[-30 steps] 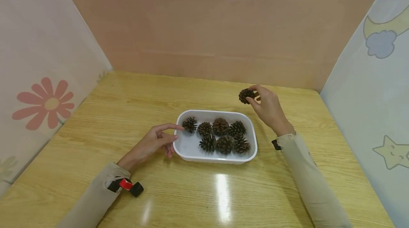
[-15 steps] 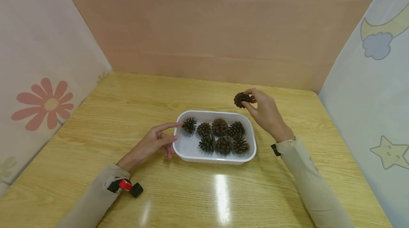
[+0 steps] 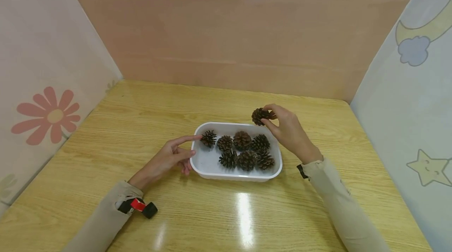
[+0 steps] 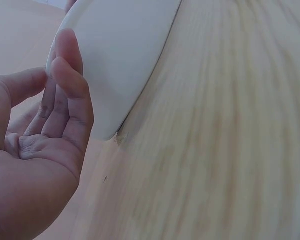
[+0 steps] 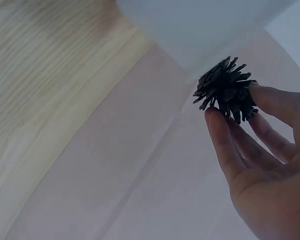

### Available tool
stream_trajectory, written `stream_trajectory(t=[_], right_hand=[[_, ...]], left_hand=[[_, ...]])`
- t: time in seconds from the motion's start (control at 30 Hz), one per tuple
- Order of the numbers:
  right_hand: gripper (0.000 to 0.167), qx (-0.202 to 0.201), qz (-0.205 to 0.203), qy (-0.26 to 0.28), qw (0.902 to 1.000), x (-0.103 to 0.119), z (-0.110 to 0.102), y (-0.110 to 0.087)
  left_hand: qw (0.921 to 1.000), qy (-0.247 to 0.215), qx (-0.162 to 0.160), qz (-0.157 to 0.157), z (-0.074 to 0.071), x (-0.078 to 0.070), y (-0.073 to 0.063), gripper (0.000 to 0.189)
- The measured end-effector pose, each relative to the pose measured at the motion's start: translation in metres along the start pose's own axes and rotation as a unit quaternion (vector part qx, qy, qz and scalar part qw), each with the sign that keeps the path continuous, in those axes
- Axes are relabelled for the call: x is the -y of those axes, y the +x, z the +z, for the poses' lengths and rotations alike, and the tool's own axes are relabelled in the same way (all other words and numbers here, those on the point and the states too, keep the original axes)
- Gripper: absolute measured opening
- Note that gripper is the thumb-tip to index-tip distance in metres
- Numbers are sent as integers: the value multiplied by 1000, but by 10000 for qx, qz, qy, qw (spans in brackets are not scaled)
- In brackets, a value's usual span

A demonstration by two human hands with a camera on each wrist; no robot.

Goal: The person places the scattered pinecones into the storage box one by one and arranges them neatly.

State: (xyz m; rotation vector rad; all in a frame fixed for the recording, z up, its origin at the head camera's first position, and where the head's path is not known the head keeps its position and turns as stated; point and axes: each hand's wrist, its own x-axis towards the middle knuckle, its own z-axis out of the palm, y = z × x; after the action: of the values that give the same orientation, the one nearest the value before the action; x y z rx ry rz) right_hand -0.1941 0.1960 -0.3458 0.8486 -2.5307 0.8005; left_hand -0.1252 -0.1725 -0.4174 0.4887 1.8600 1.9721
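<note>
My right hand (image 3: pixel 290 128) pinches a brown pine cone (image 3: pixel 260 116) between thumb and fingers, raised near the back right rim of a white plastic tub (image 3: pixel 208 171). In the right wrist view, the same pine cone (image 5: pixel 227 90) shows its spread scales. Inside the tub lie several pine cones, among them one at the left end (image 3: pixel 208 138) and a rounder one at the back middle (image 3: pixel 242 140). My left hand (image 3: pixel 169 157) holds the tub's left end, index finger over the rim. The left wrist view shows curled fingers (image 4: pixel 72 85) against the tub's outer wall (image 4: pixel 120 55).
The tub stands on a light wooden table (image 3: pixel 169 212). A plain tan wall (image 3: pixel 226 28) rises behind. Side panels carry a red flower print (image 3: pixel 55 115) on the left and a star print (image 3: pixel 429 168) on the right.
The right hand has carried its pine cone leftward and towards the tub's back right rim. My left hand keeps its place at the tub's left end.
</note>
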Motion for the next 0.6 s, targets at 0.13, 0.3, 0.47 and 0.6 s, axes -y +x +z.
stream_trajectory(t=[0.13,0.3,0.47,0.6], right_hand=[[31,58,-176,72,9998,9,4,-1],[32,109,-297,204,9993,20,5,-2],[31,145,-434,530,9975,32,8,-3],[30,241,-465,754,9958,41,10,-5]], left_hand=[[10000,19,-5,4,-1,1,0,57],[10000,36,-14,-8,-1,0,0,57],[10000,-2,-5,-10,0,0,-1,57],[10000,-31,24,23,0,0,0,57]])
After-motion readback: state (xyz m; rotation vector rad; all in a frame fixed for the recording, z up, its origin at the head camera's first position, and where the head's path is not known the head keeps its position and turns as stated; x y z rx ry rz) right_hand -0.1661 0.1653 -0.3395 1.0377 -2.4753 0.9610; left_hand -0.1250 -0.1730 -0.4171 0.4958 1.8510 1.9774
